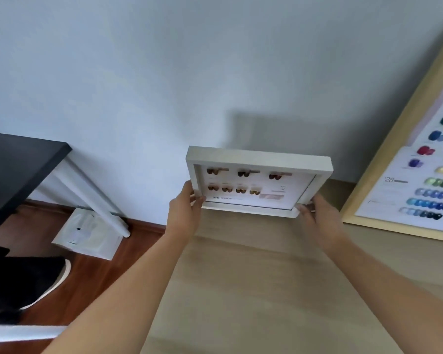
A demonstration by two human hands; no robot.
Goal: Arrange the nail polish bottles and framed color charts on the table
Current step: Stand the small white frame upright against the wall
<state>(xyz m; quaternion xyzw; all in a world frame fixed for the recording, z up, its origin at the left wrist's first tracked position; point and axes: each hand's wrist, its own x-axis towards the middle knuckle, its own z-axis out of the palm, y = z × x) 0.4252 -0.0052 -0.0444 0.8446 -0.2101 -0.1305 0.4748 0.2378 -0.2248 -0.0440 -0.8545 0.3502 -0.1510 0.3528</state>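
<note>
I hold a small white-framed color chart with brown and amber nail swatches, upright and tilted back, near the far edge of the light wooden table by the wall. My left hand grips its lower left corner. My right hand grips its lower right corner. A large wood-framed color chart with many colored swatches leans at the right. No nail polish bottles are in view.
A black table with white legs stands at the left over a wooden floor. A white packet lies on the floor by the wall. A dark shoe is at lower left.
</note>
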